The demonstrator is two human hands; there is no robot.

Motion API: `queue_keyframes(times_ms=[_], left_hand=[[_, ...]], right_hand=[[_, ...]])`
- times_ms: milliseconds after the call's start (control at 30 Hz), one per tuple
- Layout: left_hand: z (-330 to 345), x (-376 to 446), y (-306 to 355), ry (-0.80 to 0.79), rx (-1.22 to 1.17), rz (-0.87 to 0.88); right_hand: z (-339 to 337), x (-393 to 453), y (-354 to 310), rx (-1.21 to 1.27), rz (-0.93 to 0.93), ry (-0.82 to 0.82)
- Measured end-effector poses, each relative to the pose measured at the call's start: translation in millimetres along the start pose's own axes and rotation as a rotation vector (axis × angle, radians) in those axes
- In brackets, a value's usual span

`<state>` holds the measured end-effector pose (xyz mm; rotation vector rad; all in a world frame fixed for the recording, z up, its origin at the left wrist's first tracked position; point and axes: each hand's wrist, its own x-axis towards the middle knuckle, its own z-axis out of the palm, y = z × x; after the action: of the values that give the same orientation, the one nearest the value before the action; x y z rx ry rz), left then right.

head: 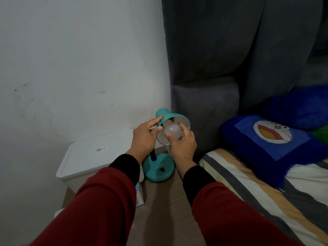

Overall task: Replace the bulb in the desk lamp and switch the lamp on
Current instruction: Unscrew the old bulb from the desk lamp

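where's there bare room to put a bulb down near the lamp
Bare wooden top lies in front of the lamp base, between the small box and the bed edge. The flat lid of the white bin is also free. Around the shade it is crowded: left hand holds it, right hand grips the bulb.

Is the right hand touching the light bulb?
Touching. The head view shows the right hand with its fingers curled round the white bulb inside the teal lamp shade.
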<state>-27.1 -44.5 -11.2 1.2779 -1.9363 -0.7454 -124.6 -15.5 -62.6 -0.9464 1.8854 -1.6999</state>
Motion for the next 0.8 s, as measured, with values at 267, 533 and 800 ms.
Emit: queue_keyframes(times_ms=[267, 533, 800], left_hand=[[-0.8, 0.2, 1.7, -0.002, -0.003, -0.001], [0.7, 0.7, 2.0, -0.002, -0.010, -0.009], [0.4, 1.3, 2.3, -0.007, 0.012, -0.006]], right_hand=[[2.6, 0.6, 2.0, 0.078, 0.080, 0.014], [2.9, -1.0, 1.0, 0.370, 0.218, -0.085], [4.9, 1.3, 4.8, 0.372, 0.182, -0.065]])
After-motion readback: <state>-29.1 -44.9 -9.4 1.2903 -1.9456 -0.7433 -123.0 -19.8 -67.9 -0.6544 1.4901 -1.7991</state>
